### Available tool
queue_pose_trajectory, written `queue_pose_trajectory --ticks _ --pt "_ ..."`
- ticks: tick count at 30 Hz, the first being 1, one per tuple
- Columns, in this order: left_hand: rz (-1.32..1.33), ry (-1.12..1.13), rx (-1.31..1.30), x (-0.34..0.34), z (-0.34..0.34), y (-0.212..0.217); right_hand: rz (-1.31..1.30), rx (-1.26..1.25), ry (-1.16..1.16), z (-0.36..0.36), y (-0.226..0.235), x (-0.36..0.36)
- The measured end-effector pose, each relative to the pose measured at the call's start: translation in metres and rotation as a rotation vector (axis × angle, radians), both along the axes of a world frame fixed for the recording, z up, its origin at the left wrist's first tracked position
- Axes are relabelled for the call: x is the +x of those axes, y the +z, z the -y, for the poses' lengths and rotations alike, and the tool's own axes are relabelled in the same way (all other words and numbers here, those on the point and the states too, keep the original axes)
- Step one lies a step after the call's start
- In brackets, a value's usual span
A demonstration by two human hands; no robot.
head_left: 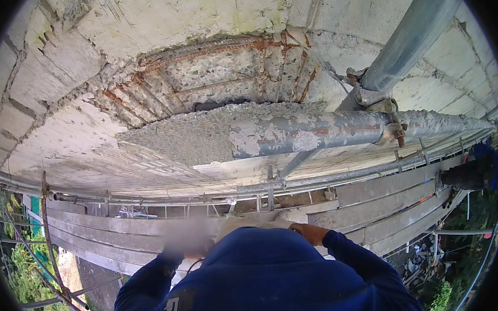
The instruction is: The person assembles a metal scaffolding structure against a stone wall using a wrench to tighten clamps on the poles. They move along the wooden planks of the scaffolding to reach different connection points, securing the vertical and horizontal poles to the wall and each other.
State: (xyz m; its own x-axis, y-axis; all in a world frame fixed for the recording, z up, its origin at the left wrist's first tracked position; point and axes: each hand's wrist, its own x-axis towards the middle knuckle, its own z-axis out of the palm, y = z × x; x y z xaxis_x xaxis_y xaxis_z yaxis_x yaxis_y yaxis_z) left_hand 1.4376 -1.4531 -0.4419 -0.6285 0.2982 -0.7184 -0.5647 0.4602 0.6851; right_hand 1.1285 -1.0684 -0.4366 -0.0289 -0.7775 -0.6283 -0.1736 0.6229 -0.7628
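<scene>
My right hand (311, 233), at the end of a blue sleeve, is in front of my body with its fingers curled at the edge of a pale beige thing (259, 220). This looks like cloth, but my blue top hides most of it. What the fingers hold is too hidden to name. My left hand (196, 249) is low on the other side of my body, mostly covered by a grey blurred patch, so its fingers do not show. A thin dark loop (194, 264) shows beside its wrist.
Ahead is a pale concrete wall (223, 11) with a broken hollow baring rusty reinforcing bars (210, 49). A mortar-crusted scaffold tube (319, 131) crosses it, coupled to a slanting tube (412, 46). Plank decking (383, 206) runs below; someone's dark boot (465, 173) is at far right.
</scene>
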Motion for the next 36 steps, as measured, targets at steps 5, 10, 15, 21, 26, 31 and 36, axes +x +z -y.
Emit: queue_pose_trajectory --ticks 5,10,15,21,26,31,36 --pt "-0.003 0.060 0.028 0.003 0.006 0.006 -0.151 -0.063 -0.194 0.009 -0.010 0.018" --pt "-0.297 0.083 -0.072 0.030 0.028 -0.084 -0.169 -0.106 -0.256 0.047 -0.037 0.027" --pt "-0.019 0.052 -0.042 -0.020 0.060 -0.019 -0.125 -0.225 -0.131 0.039 -0.056 0.009" --pt "-0.688 0.118 -0.116 -0.146 0.082 0.043 -0.276 -0.305 -0.954 0.025 0.002 -0.051" --pt "-0.634 0.417 0.283 -0.291 0.020 0.140 -0.346 -0.807 -1.438 0.023 0.101 -0.135" --pt "-0.876 0.295 0.657 -0.404 -0.030 0.207 -0.826 -0.856 -1.236 0.041 0.164 -0.193" --pt "-0.754 0.708 0.640 -0.463 -0.074 0.249 -1.398 -0.638 -0.890 0.021 0.111 -0.244"
